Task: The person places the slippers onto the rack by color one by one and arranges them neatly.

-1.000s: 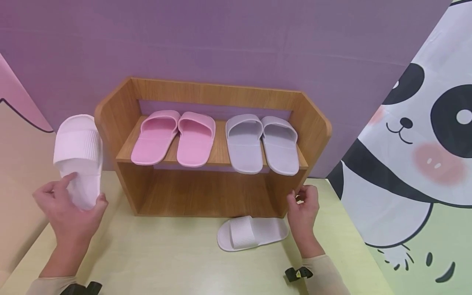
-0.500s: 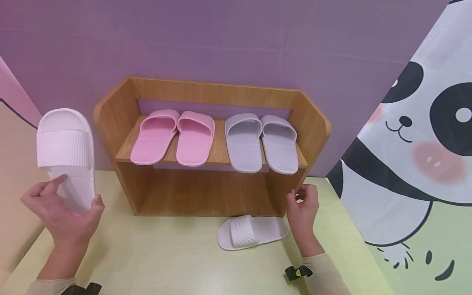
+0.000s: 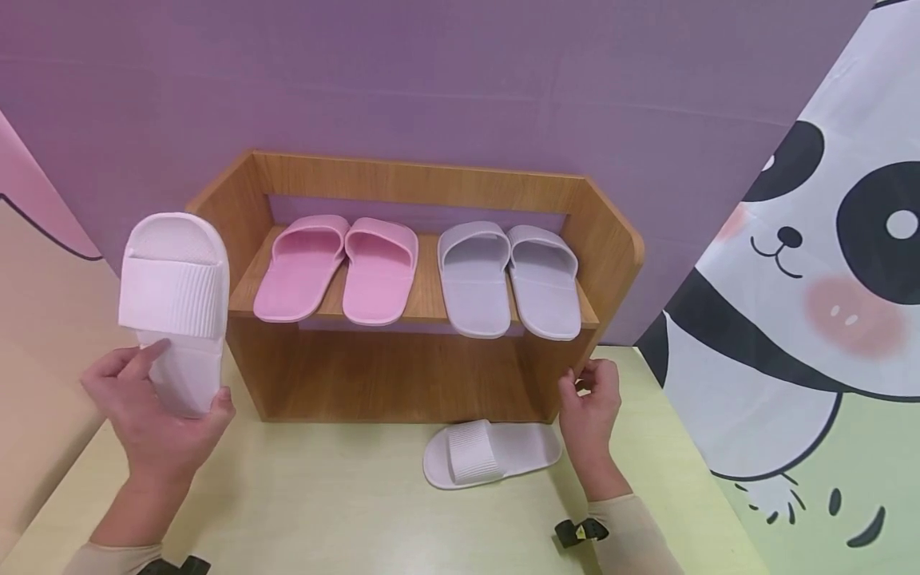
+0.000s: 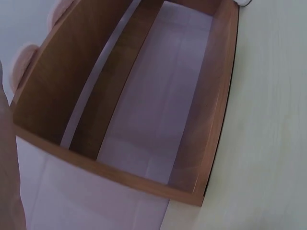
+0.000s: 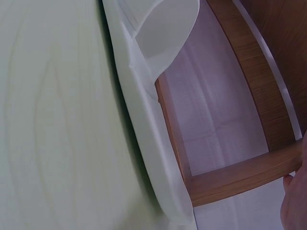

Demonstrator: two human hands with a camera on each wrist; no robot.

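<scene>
My left hand [image 3: 161,427] holds a white slipper [image 3: 172,299] by its heel end, toe pointing up, in front of the left side of a wooden shoe rack [image 3: 406,415]. The thumb is at one edge of the sole and a finger lies on the insole. At the rack's right side panel, my right hand [image 3: 592,415] grips the front edge between thumb and fingers. The matching white slipper [image 3: 525,447] lies on its sole on the table before the rack, its heel near the right hand. The right wrist view shows this second slipper [image 5: 148,124] close up.
On the upper shelf sit a pair of pink slippers [image 3: 381,279] and a pair of grey slippers [image 3: 477,287], heels jutting over the front edge. The rack stands on a pale table [image 3: 323,495] against a purple backdrop [image 3: 431,80]. A panda print [image 3: 791,319] is at right.
The left hand and its white slipper first shifted left, then came back right, now overlapping the rack's left side panel. The right hand and the other slippers stay put.
</scene>
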